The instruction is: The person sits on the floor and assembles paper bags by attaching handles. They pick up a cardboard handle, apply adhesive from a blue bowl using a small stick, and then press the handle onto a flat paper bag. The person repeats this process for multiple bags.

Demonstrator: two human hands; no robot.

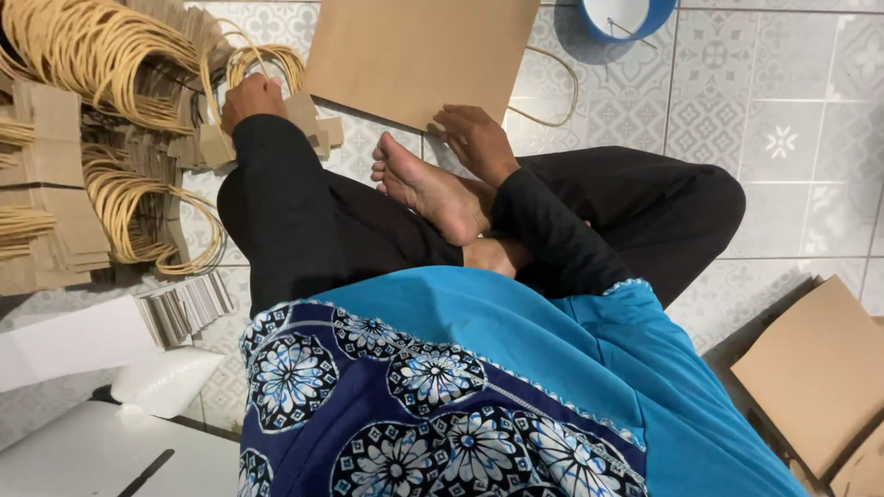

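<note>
The person sat cross-legged on the tiled floor (792, 110), right hand (476, 138) pressing flat, fingers together, on the paper bag (414, 51) to steady it, while the left hand (249, 97) apparently closed on a handle (262, 60) from the pile beside it.

— Left hand (250, 98) up at the pile of twisted paper handles (110, 64), fingers curled over one handle piece (262, 63) with its cardboard strip.

— Right hand (476, 138) flat on the lower edge of the brown paper bag (419, 51), pressed to the patterned tile floor (783, 138).

— Cross-legged, bare foot (428, 189) between the two arms.

— Blue bowl (617, 18) beyond the bag. Contents hard to tell, possibly glue.

— More brown sheets (815, 368) at far right.
</note>
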